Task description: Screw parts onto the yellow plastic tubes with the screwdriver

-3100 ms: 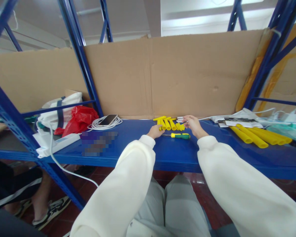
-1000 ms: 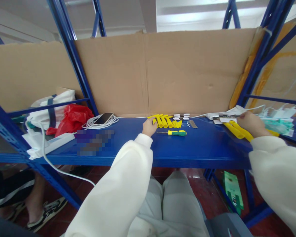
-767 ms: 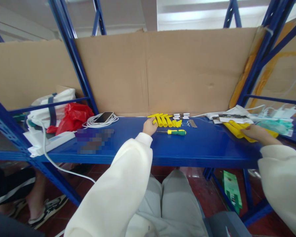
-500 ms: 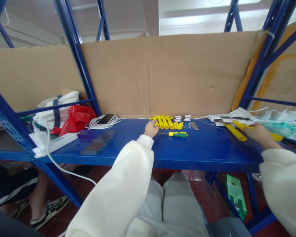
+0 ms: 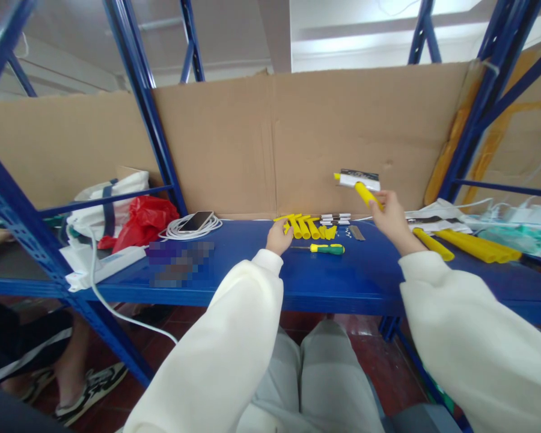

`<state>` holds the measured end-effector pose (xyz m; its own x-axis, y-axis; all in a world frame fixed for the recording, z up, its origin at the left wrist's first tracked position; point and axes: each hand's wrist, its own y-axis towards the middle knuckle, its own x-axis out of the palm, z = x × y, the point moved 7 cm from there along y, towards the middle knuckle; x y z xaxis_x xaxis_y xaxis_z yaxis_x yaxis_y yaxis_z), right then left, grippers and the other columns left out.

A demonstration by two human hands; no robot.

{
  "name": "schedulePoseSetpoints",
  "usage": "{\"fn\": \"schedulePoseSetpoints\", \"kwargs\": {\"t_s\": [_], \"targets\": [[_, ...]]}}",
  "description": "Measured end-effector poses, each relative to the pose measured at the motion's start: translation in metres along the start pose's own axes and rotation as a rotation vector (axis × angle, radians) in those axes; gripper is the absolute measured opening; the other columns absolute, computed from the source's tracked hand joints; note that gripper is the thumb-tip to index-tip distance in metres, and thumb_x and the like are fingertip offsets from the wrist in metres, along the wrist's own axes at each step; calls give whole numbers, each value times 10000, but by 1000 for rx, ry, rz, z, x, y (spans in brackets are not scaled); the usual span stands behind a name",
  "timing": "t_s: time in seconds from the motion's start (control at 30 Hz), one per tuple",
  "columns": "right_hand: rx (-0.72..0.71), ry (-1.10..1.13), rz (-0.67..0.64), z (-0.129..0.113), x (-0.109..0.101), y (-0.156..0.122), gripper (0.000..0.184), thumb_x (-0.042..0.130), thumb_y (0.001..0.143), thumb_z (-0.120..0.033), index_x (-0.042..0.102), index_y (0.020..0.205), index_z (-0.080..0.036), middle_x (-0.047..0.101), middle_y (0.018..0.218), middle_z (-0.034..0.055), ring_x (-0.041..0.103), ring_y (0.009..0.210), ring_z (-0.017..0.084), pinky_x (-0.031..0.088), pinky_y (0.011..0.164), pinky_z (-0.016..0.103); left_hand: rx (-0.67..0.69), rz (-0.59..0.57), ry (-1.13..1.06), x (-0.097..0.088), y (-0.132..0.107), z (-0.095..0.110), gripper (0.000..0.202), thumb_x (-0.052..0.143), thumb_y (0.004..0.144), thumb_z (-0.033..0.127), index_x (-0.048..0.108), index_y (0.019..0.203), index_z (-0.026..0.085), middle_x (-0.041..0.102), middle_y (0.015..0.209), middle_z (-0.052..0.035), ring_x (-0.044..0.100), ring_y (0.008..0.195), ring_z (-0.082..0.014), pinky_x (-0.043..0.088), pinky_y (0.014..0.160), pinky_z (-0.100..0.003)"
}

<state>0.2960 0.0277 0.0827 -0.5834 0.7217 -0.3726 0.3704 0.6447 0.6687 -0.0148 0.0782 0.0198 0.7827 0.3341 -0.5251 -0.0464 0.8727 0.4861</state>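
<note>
My right hand (image 5: 391, 218) is closed round the yellow handle of a scraper (image 5: 366, 191), raised above the table. Its wide head has a white and black cover and a yellow end. At the left end of a row of yellow plastic handles (image 5: 305, 230), my left hand (image 5: 279, 237) rests on the table, its fingers closed on a yellow plastic handle (image 5: 287, 228). A green and yellow screwdriver (image 5: 327, 248) lies just right of that hand. Beyond it are small yellow pieces (image 5: 327, 233), black and white blade pieces (image 5: 336, 219), tiny screws and a flat grey blade (image 5: 356, 233).
Long yellow tubular pieces (image 5: 475, 245) lie at the right, near clear plastic bags (image 5: 514, 231). A phone (image 5: 196, 221) sits on coiled white cable, left, beside a red bag (image 5: 151, 216) and white power strip (image 5: 117, 260). Cardboard (image 5: 333, 132) stands behind. Another person's legs show lower left.
My right hand has moved left and up from the pile at the right, carrying the scraper. My left hand stays by the row of yellow handles.
</note>
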Motion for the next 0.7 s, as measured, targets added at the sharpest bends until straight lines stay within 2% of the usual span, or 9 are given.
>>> {"fn": "schedulePoseSetpoints", "kwargs": {"t_s": [0.17, 0.27, 0.37, 0.43, 0.53, 0.6, 0.7], "targets": [[-171, 188, -93, -40, 70, -7, 275, 633, 863, -348, 565, 1100, -227, 704, 1029, 109, 662, 986, 288, 497, 880, 394, 21, 76, -85, -3, 3, -2, 488, 588, 941, 259, 579, 1406, 112, 594, 1456, -157, 566, 1345, -236, 414, 1135, -310], [-156, 249, -128, -50, 100, -16, 257, 626, 852, -360, 567, 1070, -237, 705, 1015, 96, 662, 977, 281, 503, 860, 380, -31, 80, -136, -1, 7, -10, 548, 553, 970, 318, 503, 1482, 130, 516, 1533, -146, 486, 1423, -225, 366, 1169, -307], [-104, 260, -207, -45, 122, -29, 229, 605, 843, -353, 558, 1040, -246, 698, 966, 67, 663, 916, 248, 505, 816, 352, -76, 72, -179, 1, 10, -14, 578, 545, 974, 345, 466, 1513, 151, 475, 1564, -133, 435, 1461, -224, 351, 1183, -329], [-95, 245, -295, -39, 131, -40, 224, 607, 828, -332, 552, 1028, -248, 684, 911, 36, 656, 832, 215, 497, 767, 321, -74, 62, -183, 1, 10, -13, 510, 551, 964, 333, 554, 1443, 157, 544, 1510, -122, 465, 1439, -228, 362, 1176, -335], [-129, 202, -407, -35, 136, -52, 248, 618, 805, -294, 553, 1039, -248, 659, 840, -4, 625, 720, 175, 471, 710, 285, -64, 20, -165, 2, 9, -9, 309, 540, 956, 287, 739, 1156, 159, 723, 1283, -91, 599, 1304, -232, 421, 1125, -330], [-154, 175, -436, -35, 135, -55, 274, 631, 791, -281, 557, 1053, -249, 651, 817, -18, 610, 691, 165, 458, 691, 273, -92, 9, -173, 2, 8, -11, 248, 547, 948, 278, 761, 996, 163, 777, 1134, -84, 664, 1197, -242, 475, 1060, -331], [-172, 158, -438, -37, 134, -55, 297, 649, 776, -280, 568, 1060, -250, 655, 818, -19, 608, 693, 164, 452, 685, 268, -186, 59, -228, 0, 9, -18, 191, 574, 934, 273, 716, 952, 147, 779, 1061, -105, 704, 1090, -235, 526, 961, -314]]}}
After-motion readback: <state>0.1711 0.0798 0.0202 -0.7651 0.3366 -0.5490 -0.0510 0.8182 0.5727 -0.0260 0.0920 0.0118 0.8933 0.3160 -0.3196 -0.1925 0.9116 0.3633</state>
